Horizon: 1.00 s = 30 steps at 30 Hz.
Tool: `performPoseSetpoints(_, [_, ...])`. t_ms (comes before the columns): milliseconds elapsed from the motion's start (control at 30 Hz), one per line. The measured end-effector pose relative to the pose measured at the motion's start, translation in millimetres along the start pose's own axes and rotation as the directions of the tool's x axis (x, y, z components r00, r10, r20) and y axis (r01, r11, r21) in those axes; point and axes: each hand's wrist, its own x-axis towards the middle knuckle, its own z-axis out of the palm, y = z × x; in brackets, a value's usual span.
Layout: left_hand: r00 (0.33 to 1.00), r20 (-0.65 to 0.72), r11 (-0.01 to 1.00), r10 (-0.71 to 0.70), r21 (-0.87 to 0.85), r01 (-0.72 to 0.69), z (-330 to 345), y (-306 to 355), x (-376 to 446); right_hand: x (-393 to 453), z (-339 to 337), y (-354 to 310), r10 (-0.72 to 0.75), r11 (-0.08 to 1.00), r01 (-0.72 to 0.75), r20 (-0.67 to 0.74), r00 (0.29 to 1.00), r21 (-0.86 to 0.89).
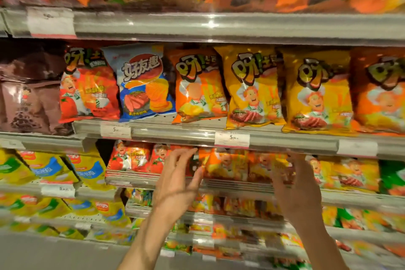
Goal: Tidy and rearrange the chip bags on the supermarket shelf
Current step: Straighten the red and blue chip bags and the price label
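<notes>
Grey shelf rails (219, 26) cross your whole view, with the top row of bags cut off above. On the middle shelf, a blue chip bag (144, 82) stands upright between a red bag (87, 85) and orange bags (198, 85). Below, smaller orange packs (228, 165) sit half hidden under the rail. Your left hand (177, 182) reaches toward them, fingers loosely spread, holding nothing. Your right hand (300, 184) is blurred; I cannot tell whether it grips a pack.
</notes>
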Motion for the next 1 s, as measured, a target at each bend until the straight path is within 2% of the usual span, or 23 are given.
performPoseSetpoints(200, [0.979, 0.080, 0.972, 0.187, 0.128, -0.196, 13.8, 23.6, 42.5, 35.9, -32.1, 15.8, -0.093, 0.995, 0.090, -0.109, 0.990, -0.037])
performPoseSetpoints(367, [0.942, 0.110, 0.920, 0.318, 0.202, -0.335, 14.9, 19.5, 67.5, 56.8, -29.5, -11.1, -0.326, 0.942, 0.322, -0.026, 0.945, -0.089])
performPoseSetpoints(533, [0.926, 0.133, 0.907, 0.353, 0.192, -0.374, 13.1, 9.1, 78.3, 60.9, -1.1, -45.5, -0.486, 0.867, 0.491, 0.069, 0.871, -0.089])
performPoseSetpoints(800, [0.921, 0.123, 0.909, 0.369, 0.158, -0.385, 13.6, 3.8, 83.7, 59.6, 11.7, -49.0, -0.492, 0.857, 0.492, 0.043, 0.870, -0.154])
performPoseSetpoints(1000, [0.932, 0.156, 0.933, 0.328, 0.101, -0.345, 10.6, 2.4, 84.4, 63.5, -0.8, -56.2, -0.484, 0.875, 0.484, 0.000, 0.875, 0.010])
